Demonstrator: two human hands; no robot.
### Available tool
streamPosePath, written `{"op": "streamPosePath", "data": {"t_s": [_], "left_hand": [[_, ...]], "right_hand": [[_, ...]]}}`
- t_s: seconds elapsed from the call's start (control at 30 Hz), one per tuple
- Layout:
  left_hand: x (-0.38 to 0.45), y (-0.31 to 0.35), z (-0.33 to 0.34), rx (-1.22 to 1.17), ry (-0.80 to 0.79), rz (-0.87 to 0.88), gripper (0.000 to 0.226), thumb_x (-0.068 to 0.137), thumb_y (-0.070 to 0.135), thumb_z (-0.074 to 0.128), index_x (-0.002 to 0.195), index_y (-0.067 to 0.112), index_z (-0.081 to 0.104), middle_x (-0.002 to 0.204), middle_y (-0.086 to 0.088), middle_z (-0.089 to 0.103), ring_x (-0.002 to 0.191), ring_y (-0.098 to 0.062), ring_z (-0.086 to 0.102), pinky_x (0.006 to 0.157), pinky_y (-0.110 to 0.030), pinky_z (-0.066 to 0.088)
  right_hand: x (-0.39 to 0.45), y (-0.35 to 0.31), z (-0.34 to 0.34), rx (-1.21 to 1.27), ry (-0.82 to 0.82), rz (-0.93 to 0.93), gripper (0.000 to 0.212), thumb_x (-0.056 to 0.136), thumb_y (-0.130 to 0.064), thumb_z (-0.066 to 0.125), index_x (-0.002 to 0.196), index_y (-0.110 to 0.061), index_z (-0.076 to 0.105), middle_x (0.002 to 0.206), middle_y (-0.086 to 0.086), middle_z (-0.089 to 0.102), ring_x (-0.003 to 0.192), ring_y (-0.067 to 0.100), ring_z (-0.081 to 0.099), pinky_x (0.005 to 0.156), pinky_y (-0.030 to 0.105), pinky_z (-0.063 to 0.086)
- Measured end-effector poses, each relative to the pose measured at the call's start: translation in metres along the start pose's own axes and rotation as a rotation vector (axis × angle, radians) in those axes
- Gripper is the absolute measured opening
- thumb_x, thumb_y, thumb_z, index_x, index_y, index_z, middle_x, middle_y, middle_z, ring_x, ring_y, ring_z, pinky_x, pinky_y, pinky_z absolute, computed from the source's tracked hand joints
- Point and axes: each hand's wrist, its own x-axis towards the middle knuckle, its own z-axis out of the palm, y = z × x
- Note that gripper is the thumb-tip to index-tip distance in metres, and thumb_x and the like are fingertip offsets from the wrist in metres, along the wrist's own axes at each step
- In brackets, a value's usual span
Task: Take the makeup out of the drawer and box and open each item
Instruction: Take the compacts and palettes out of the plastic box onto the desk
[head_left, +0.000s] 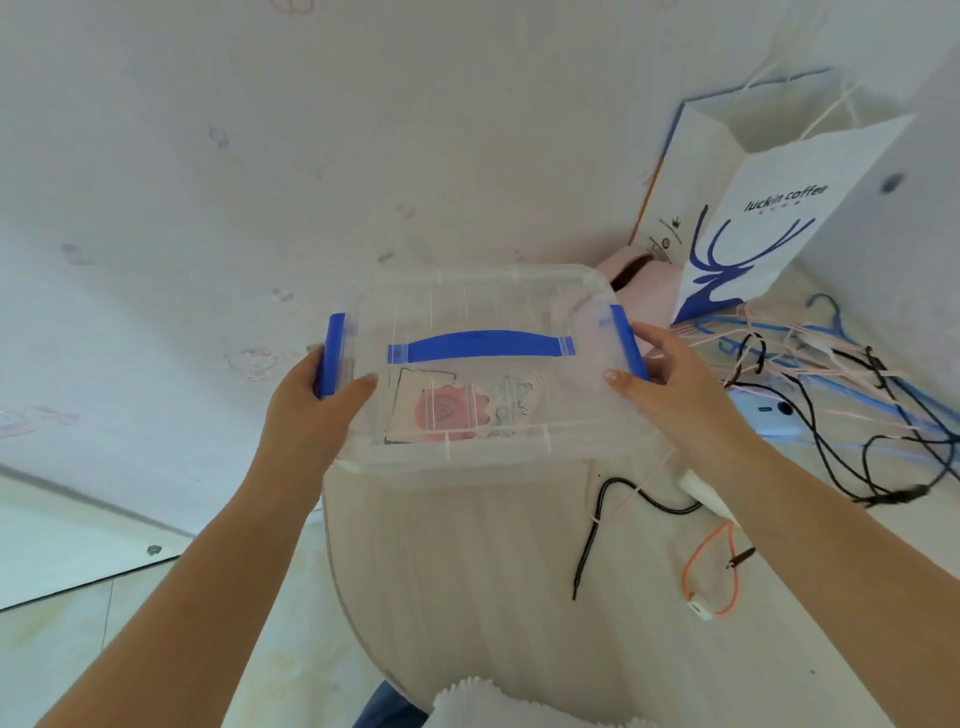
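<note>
A white paper bag (769, 218) at the table's far right corner reads "luckin coffee" above a blue deer-head logo (727, 260); its side-panel small print is unreadable.

You've got a clear glossy plastic box (488, 374) with blue plastic clips, matt pale wood-grain tabletop (467, 571) under it, smooth white paper bag (769, 218) at 2 o'clock.

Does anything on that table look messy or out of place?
Yes. To the right of the clear box held by both hands, black cables and thin hangers lie in a tangle on the table, and an orange cord lies loose nearer the person.
</note>
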Motion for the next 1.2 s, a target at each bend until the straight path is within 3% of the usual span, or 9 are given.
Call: {"op": "streamPosePath", "data": {"t_s": [0.1, 0.3, 0.47, 0.6, 0.7, 0.9, 1.03, 1.13, 1.2], "left_hand": [[-0.018, 0.011, 0.016, 0.021, -0.056, 0.034, 0.031, 0.089, 0.020, 0.060, 0.119, 0.023, 0.058, 0.104, 0.003, 0.068, 0.093, -0.017, 0.067, 0.071, -0.028, 0.054], [-0.067, 0.028, 0.067, 0.053, -0.178, 0.146, 0.031, 0.088, 0.021, 0.060, 0.119, 0.026, 0.060, 0.105, 0.002, 0.069, 0.095, -0.019, 0.066, 0.083, -0.035, 0.055], [-0.129, 0.038, 0.124, 0.019, -0.309, 0.229, 0.034, 0.088, 0.016, 0.060, 0.121, 0.024, 0.060, 0.100, 0.005, 0.068, 0.082, -0.010, 0.063, 0.069, -0.021, 0.046], [-0.188, 0.036, 0.169, 0.033, -0.423, 0.224, 0.036, 0.087, 0.016, 0.061, 0.120, 0.027, 0.060, 0.102, 0.005, 0.069, 0.089, -0.015, 0.065, 0.076, -0.028, 0.049], [-0.231, 0.031, 0.200, 0.034, -0.507, 0.232, 0.035, 0.087, 0.013, 0.060, 0.120, 0.025, 0.060, 0.102, 0.003, 0.069, 0.088, -0.017, 0.066, 0.072, -0.027, 0.050], [-0.298, 0.014, 0.251, 0.100, -0.693, 0.238, 0.029, 0.086, 0.014, 0.063, 0.107, 0.033, 0.063, 0.102, -0.003, 0.070, 0.089, -0.025, 0.066, 0.081, -0.041, 0.053], [-0.326, 0.009, 0.276, 0.139, -0.784, 0.247, 0.033, 0.086, 0.014, 0.062, 0.118, 0.025, 0.061, 0.096, 0.000, 0.068, 0.077, -0.017, 0.063, 0.065, -0.028, 0.046], [-0.345, 0.007, 0.295, 0.184, -0.874, 0.283, 0.032, 0.083, 0.023, 0.065, 0.109, 0.039, 0.058, 0.100, 0.004, 0.069, 0.087, -0.017, 0.065, 0.075, -0.033, 0.051], [-0.354, 0.006, 0.306, 0.191, -0.942, 0.301, 0.030, 0.084, 0.020, 0.064, 0.107, 0.039, 0.059, 0.099, 0.006, 0.069, 0.088, -0.017, 0.065, 0.076, -0.032, 0.050]], "right_hand": [[-0.028, 0.008, -0.026, 0.025, 0.065, 0.023, 0.056, 0.082, -0.022, 0.070, 0.130, -0.036, 0.045, 0.109, 0.002, 0.066, 0.098, 0.021, 0.065, 0.087, 0.042, 0.053], [-0.098, 0.034, -0.092, 0.118, 0.226, 0.058, 0.048, 0.084, -0.025, 0.067, 0.125, -0.037, 0.046, 0.102, 0.000, 0.068, 0.088, 0.018, 0.067, 0.075, 0.035, 0.052], [-0.167, 0.071, -0.158, 0.137, 0.354, 0.047, 0.043, 0.086, -0.024, 0.065, 0.122, -0.040, 0.047, 0.093, 0.000, 0.066, 0.074, 0.014, 0.063, 0.064, 0.027, 0.046], [-0.237, 0.103, -0.212, 0.129, 0.432, 0.081, 0.046, 0.087, -0.027, 0.064, 0.126, -0.040, 0.044, 0.089, 0.001, 0.063, 0.075, 0.018, 0.062, 0.067, 0.028, 0.046], [-0.287, 0.128, -0.244, 0.122, 0.502, 0.122, 0.045, 0.087, -0.027, 0.063, 0.127, -0.038, 0.043, 0.089, 0.000, 0.062, 0.075, 0.017, 0.061, 0.069, 0.028, 0.047], [-0.378, 0.176, -0.284, 0.156, 0.658, 0.218, 0.044, 0.088, -0.028, 0.062, 0.127, -0.038, 0.043, 0.089, 0.004, 0.062, 0.073, 0.017, 0.059, 0.067, 0.027, 0.045], [-0.420, 0.199, -0.291, 0.202, 0.740, 0.264, 0.045, 0.089, -0.025, 0.061, 0.129, -0.035, 0.043, 0.088, 0.002, 0.061, 0.073, 0.016, 0.059, 0.065, 0.025, 0.043], [-0.449, 0.214, -0.293, 0.212, 0.820, 0.309, 0.044, 0.088, -0.026, 0.062, 0.127, -0.037, 0.044, 0.088, 0.005, 0.061, 0.073, 0.018, 0.059, 0.069, 0.029, 0.047], [-0.464, 0.221, -0.293, 0.223, 0.863, 0.337, 0.042, 0.088, -0.026, 0.062, 0.123, -0.040, 0.044, 0.093, 0.009, 0.063, 0.075, 0.020, 0.060, 0.073, 0.034, 0.050]]}}
